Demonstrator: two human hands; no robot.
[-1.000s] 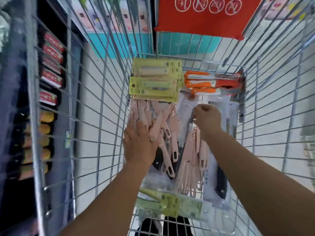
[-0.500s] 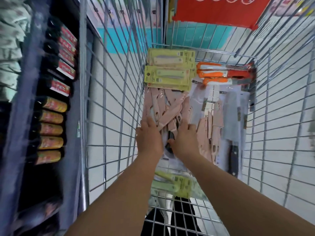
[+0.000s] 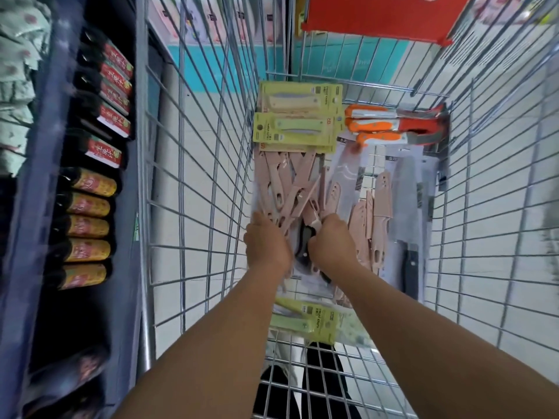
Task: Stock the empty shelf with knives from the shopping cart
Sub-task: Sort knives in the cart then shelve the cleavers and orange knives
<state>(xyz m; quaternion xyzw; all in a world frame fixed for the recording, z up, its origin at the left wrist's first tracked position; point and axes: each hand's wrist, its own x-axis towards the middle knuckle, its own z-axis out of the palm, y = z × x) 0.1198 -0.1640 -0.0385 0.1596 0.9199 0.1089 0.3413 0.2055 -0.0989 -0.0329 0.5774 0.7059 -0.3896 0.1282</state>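
Pale floor tiles show through the wire cart (image 3: 193, 207), which stands beside a dark shelf (image 3: 39, 176) of bottles (image 3: 87, 228) with red and yellow labels. Both hands reach down into the cart's bottom. The left hand (image 3: 266, 246) lies knuckles-up on the near end of a heap of pink knives (image 3: 290, 189), its fingers curled down into the heap; whether they actually hold one cannot be told. The right hand (image 3: 332, 243) sits just beside it, fingers bent round the near end of a knife in that heap, next to a black handle (image 3: 304, 246) that shows in the gap between the two hands. Beyond the fingertips, at the cart's far end, lie two yellow-green carded knives (image 3: 299, 116), and to the right of those a few orange-handled knives (image 3: 381, 125). To the right of the right hand's fingers lie more pink knives (image 3: 378, 213) and a large packaged cleaver (image 3: 408, 207) with a dark handle. Nearer than the wrists, under the forearms, lies another green card pack (image 3: 314, 322). A red sign (image 3: 378, 16) hangs on the cart's far wall.
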